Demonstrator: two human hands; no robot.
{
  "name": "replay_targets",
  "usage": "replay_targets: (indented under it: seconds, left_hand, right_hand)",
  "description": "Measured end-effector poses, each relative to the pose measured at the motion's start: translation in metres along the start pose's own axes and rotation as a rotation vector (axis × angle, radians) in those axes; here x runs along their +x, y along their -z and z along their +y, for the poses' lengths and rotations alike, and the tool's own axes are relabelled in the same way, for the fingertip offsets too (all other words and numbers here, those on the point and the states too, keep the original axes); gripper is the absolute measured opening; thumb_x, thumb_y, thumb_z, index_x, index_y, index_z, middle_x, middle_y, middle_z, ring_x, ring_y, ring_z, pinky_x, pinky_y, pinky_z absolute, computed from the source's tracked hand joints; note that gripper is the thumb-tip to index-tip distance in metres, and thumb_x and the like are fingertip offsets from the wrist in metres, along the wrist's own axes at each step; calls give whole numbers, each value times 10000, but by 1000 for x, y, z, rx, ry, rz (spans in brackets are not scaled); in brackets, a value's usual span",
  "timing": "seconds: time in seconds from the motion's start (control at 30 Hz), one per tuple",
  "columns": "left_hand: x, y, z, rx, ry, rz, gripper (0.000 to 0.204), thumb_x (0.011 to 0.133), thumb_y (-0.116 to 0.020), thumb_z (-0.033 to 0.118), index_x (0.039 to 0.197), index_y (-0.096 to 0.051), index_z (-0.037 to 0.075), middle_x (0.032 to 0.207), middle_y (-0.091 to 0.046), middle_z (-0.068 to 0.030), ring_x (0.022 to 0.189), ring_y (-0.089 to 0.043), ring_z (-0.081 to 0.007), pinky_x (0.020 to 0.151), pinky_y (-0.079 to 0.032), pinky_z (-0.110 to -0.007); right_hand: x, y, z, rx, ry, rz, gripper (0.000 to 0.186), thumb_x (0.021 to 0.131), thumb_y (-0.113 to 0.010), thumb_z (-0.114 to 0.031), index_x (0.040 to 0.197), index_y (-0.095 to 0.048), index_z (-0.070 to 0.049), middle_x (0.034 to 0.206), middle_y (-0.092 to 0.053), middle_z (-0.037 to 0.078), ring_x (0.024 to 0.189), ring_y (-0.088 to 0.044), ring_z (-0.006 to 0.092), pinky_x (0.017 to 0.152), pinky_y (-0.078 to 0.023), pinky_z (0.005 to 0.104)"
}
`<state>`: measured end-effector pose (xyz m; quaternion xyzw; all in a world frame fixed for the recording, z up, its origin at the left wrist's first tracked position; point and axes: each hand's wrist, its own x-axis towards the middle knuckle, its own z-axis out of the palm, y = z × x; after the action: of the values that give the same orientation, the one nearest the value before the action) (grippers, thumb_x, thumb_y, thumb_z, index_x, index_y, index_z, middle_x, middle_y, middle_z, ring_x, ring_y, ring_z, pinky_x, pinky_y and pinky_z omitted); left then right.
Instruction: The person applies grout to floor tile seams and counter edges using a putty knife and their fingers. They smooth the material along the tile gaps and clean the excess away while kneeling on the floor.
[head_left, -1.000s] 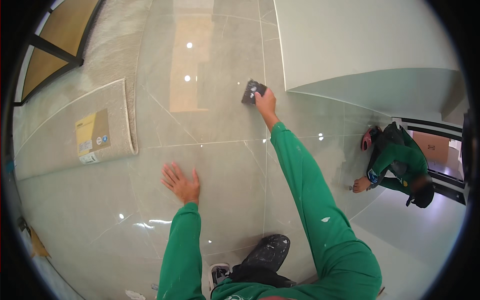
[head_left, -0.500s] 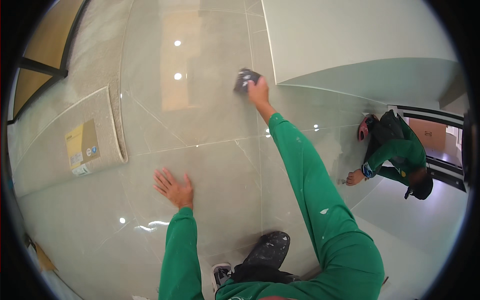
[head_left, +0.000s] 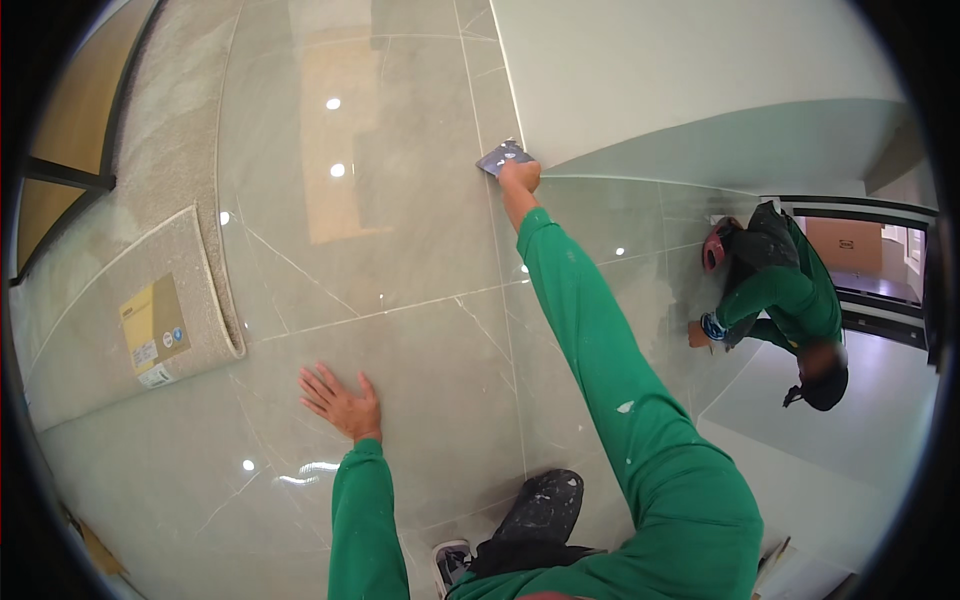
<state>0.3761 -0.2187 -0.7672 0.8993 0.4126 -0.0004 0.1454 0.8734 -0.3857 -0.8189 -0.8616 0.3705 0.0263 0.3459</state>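
Folded rug: a beige rug [head_left: 75, 350] with a yellow label [head_left: 155, 325], well left of the corner of the white wall [head_left: 690, 70].
Left hand: the wearer's left hand [head_left: 345, 405] holds nothing, palm down with fingers spread on glossy grey floor tiles [head_left: 430, 420], left of the wall corner and nearer the wearer.
Dark pad: a flat, roughly square dark pad [head_left: 503, 156] with white smears, just left of the wall corner; whether they touch, I cannot tell. It lies ahead and right of the left hand; no clear long axis shows.
Right hand: the right hand [head_left: 520, 178], much the nearer, grasps the pad's near right edge, arm outstretched, beside that corner.
Co-worker: a crouching person in green [head_left: 785, 285], well right of the wall corner.
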Motion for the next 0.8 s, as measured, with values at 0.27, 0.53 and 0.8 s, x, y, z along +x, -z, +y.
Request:
replay_targets:
  seconds: [0.27, 0.53, 0.8]
  left_hand:
    - [0, 11, 15, 7, 0, -26, 810, 908, -581, 430, 1558, -260, 68, 1624, -196, -214, 1510, -165, -383, 1213, -86, -570]
    - [2, 20, 23, -3, 10, -23, 807, 897, -593, 400, 1552, -272, 54, 1619, -208, -212, 1509, -165, -379, 1213, -80, -565]
    - [5, 15, 29, 12, 2, 3, 799, 902, -584, 423, 1547, -285, 59, 1614, -215, -222, 1501, -180, -398, 1209, -103, -583]
  right_hand:
    - [-23, 24, -30, -174, 539, -11, 343, 814, -691, -171, 1039, -530, 31, 1014, -660, 300, 945, -641, 490, 853, -512, 534]
    - [-19, 40, -27, -227, 688, -133, 348, 824, -648, -178, 1047, -511, 50, 972, -648, 330, 952, -632, 509, 858, -503, 543]
    - [-28, -9, -59, -125, 673, -127, 378, 834, -648, -189, 1084, -495, 49, 998, -648, 328, 959, -631, 507, 862, -509, 539]
